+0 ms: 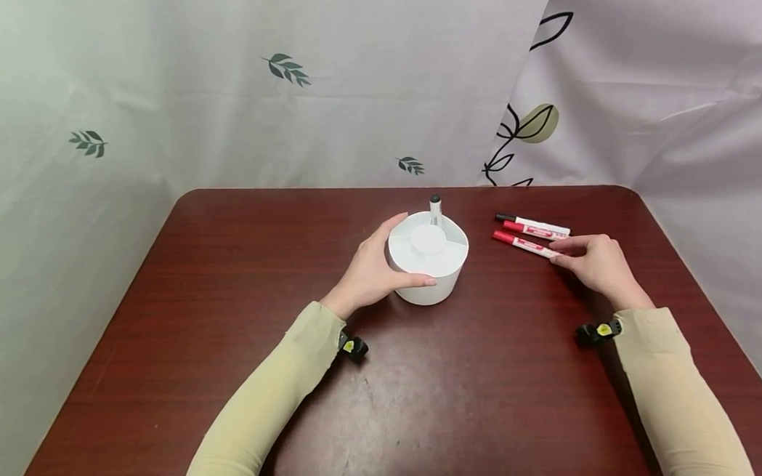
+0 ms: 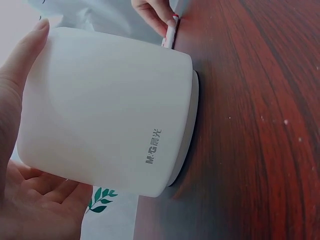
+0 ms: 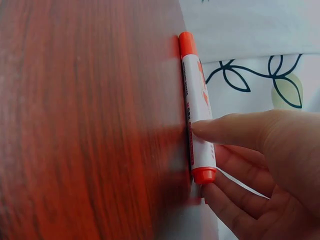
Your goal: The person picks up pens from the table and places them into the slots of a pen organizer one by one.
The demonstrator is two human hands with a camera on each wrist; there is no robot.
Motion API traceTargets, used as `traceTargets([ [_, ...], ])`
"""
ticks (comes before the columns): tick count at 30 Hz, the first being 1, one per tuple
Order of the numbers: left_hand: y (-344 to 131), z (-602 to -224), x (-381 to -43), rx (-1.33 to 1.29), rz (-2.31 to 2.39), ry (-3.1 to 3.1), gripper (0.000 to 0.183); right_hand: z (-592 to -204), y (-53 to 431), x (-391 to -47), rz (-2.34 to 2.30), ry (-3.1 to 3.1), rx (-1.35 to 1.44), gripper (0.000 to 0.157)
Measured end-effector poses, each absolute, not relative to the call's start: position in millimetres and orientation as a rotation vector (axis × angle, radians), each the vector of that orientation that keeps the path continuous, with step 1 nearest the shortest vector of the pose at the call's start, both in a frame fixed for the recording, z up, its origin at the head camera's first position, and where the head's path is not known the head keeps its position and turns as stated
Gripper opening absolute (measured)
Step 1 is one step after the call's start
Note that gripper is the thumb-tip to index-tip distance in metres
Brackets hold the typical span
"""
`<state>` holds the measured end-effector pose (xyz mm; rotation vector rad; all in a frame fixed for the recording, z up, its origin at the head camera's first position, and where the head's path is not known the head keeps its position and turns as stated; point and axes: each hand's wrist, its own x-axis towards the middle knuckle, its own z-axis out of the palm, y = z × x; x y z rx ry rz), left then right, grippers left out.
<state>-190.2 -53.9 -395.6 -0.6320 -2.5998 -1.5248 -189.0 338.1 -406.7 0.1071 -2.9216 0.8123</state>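
Observation:
My left hand (image 1: 373,269) holds a white round desk organizer (image 1: 421,294), thumb along its near side and fingers round its far side. The organizer stands upright on the table, divided into compartments round a raised middle; a black-capped marker (image 1: 435,210) stands in the back one. In the left wrist view the organizer's wall (image 2: 105,110) fills much of the picture. Further right, my right hand (image 1: 597,262) pinches the rear end of the nearest red marker (image 1: 527,245), which lies along the tabletop. Its thumb presses the white barrel (image 3: 199,105) in the right wrist view.
Just beyond the pinched marker lie a second red marker (image 1: 530,230) and a black-capped white marker (image 1: 544,224), close together. The dark red wooden table (image 1: 481,377) meets a leaf-print cloth (image 1: 360,108) at its back edge. Both wrists carry small black cameras.

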Motion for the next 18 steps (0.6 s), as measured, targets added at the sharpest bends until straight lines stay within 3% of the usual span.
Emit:
traceTargets([
  [18,-53.9,-395.8,-190.5,-0.637,-1.524,-2.602,0.112,-405.8,335.7,-186.4,0.876,-2.843,0.147,0.021],
])
